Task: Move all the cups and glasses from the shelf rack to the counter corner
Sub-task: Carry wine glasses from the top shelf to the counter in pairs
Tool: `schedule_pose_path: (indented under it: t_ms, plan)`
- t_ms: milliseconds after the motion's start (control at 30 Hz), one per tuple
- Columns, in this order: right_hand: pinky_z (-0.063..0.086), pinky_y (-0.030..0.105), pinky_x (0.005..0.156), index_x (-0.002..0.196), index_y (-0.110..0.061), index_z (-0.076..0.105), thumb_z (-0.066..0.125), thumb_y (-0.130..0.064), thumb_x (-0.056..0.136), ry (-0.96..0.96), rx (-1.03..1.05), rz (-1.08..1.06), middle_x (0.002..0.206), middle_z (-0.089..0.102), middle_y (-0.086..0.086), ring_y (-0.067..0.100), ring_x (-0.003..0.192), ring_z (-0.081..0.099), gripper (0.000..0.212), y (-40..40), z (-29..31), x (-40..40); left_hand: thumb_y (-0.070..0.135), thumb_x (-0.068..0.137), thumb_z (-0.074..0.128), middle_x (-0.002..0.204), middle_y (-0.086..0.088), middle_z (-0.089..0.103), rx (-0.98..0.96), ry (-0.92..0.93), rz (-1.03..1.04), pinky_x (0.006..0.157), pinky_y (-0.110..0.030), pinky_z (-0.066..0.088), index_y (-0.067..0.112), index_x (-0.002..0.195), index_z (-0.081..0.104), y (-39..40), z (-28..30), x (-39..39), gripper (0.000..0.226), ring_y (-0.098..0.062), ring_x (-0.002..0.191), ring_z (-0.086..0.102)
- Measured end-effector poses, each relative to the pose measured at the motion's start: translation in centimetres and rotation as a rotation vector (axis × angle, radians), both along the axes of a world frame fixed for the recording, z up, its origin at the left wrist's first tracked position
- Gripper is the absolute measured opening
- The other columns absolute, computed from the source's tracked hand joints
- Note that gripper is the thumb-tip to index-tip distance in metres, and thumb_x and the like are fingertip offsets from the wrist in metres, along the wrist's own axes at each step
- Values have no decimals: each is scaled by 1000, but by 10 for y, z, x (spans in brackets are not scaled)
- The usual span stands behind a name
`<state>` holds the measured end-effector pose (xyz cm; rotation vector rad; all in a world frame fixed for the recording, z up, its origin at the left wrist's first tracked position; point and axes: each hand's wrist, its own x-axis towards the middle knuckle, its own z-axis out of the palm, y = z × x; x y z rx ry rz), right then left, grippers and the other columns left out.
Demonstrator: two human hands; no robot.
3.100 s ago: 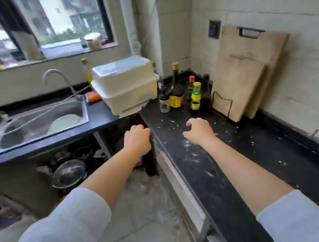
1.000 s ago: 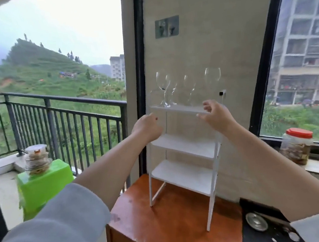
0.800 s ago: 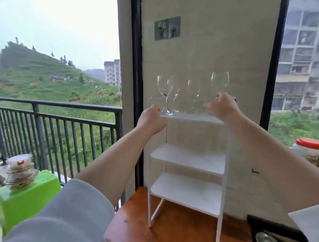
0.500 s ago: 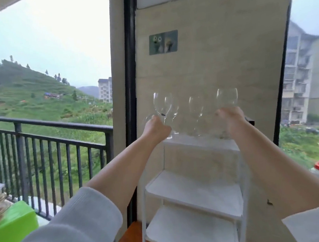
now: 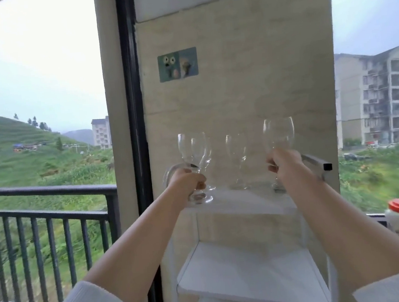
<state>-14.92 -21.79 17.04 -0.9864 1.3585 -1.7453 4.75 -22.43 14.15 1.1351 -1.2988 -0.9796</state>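
I'm at the pick-up step: left hand [image 5: 189, 183] curled round the stem of the left wine glass [image 5: 188, 152], right hand [image 5: 285, 167] round the right wine glass [image 5: 278, 136], both at frame centre on the rack's [image 5: 242, 205] top shelf. Feet prob. not lifted yet. Two glasses remain between. Next: lift straight up, w/o clinking the neighbours.

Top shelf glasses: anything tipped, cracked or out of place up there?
Nothing stands out. The wine glasses on the white rack stand upright, with no visible cracks. The left hand grips the leftmost glass by its stem; the right hand grips the rightmost glass.
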Motion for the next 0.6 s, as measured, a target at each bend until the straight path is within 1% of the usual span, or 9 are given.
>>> schedule_pose_path:
  t_ms: [67,133,167,233,267,333,367,467,600]
  plan:
    - [30,22,43,63,-11,46,47,-1,85,-43,22,-4,56,42,3,13,45,36,24,4,-1,4,-4,83,57,58,-3,44,7,26,-109,38,-16,41,13,65,47,5,1,-3,26,-10,46,44]
    - [27,17,37,59,-13,44,52,3,82,-78,-12,14,48,38,2,11,34,32,28,17,-2,9,-2,81,60,51,-2,41,-7,43,-148,35,-12,35,15,64,44,13,2,-4,29,-8,37,42]
    - [25,13,35,56,-14,41,53,5,80,-61,-28,32,39,36,0,8,25,28,33,26,-2,13,-2,80,61,45,0,40,-9,61,-160,35,-10,32,16,65,41,17,3,-5,31,-7,30,41]
    - [19,8,32,52,-15,36,54,9,78,-10,-61,52,23,28,-7,5,17,20,40,47,-5,22,-3,79,61,31,6,37,-19,84,-184,35,-10,31,18,62,38,29,2,-8,35,-6,22,37]
    - [17,7,31,51,-15,36,54,9,77,13,-85,59,19,25,-9,4,16,19,40,59,-5,29,-2,78,61,27,8,35,-25,84,-204,37,-11,31,18,61,38,36,2,-9,36,-6,21,36]
    - [17,7,29,51,-13,37,54,9,77,55,-122,45,18,25,-9,4,16,19,38,93,-8,39,-2,78,61,25,10,33,-38,87,-254,42,-13,32,18,60,39,54,-2,-14,35,-6,20,34]
    - [17,7,28,52,-12,39,54,9,77,78,-133,71,17,26,-8,3,16,20,36,104,-9,43,-2,78,60,24,10,32,-69,118,-250,42,-13,32,18,60,38,59,-4,-15,35,-5,20,32]
    - [19,9,26,62,-11,46,53,10,77,95,-184,26,17,30,-8,2,17,23,27,155,-14,49,-4,79,58,23,11,29,-40,163,-353,35,-7,29,17,61,37,85,-18,-23,35,-4,19,29]
    - [18,7,28,65,-15,44,54,10,76,100,-159,-88,18,30,-8,1,18,23,29,218,-27,42,-5,83,56,24,11,29,-9,162,-529,31,-5,25,18,62,41,123,-46,-42,34,-2,20,29]
